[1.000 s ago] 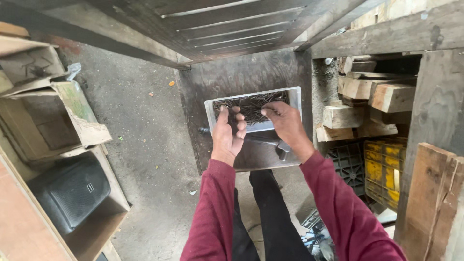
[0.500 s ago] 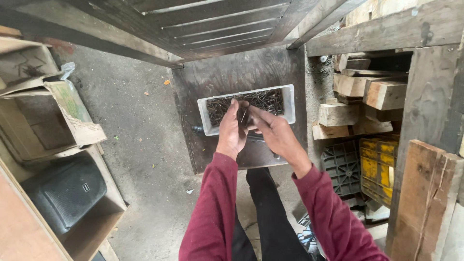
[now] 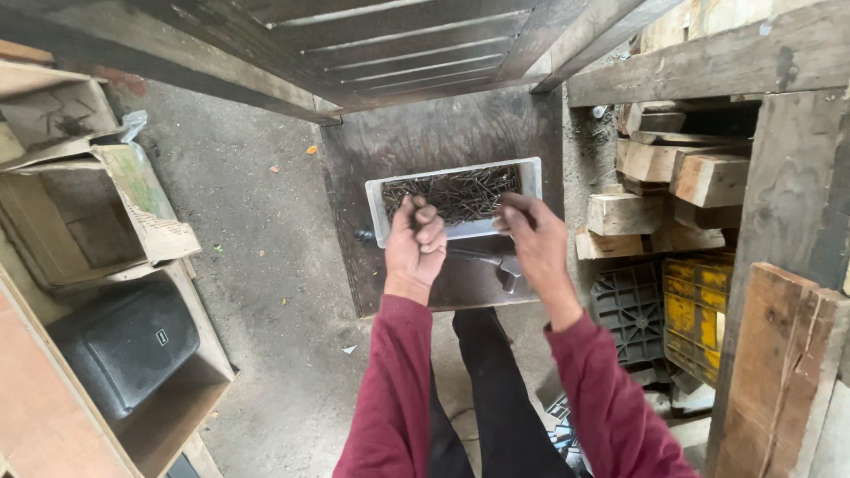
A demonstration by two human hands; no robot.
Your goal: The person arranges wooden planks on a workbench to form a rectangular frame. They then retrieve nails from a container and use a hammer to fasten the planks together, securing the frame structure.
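Two hands: both are raised over the near edge of a white tray, each coming out of a dark red sleeve.
Left hand: the fingers are curled in together, loosely closed; some thin dark pieces seem to stick up from the fingertips, but I cannot tell for sure if it pinches nails.
Right hand: the fingers are bent and drawn together toward the thumb, near the right end of the tray; what is between them I cannot tell.
White tray: a shallow rectangular plastic box, lying flat on a dark wooden board, just in front of the hands.
Nails: many thin dark nails are heaped inside the tray and cover its bottom.
Dark wooden board: it lies on the ground under the tray and reaches up to the dark slatted wall.
Metal tool: a grey piece on the board, just below the tray, between the two hands; its kind is not clear.
Wood blocks: short cut pieces stacked on the right side, under a heavy beam.
Yellow crate: lower right, beside a dark plastic grid.
Cardboard boxes: open, on the left side of the concrete floor.
Black case: it rests in a wooden box at lower left.
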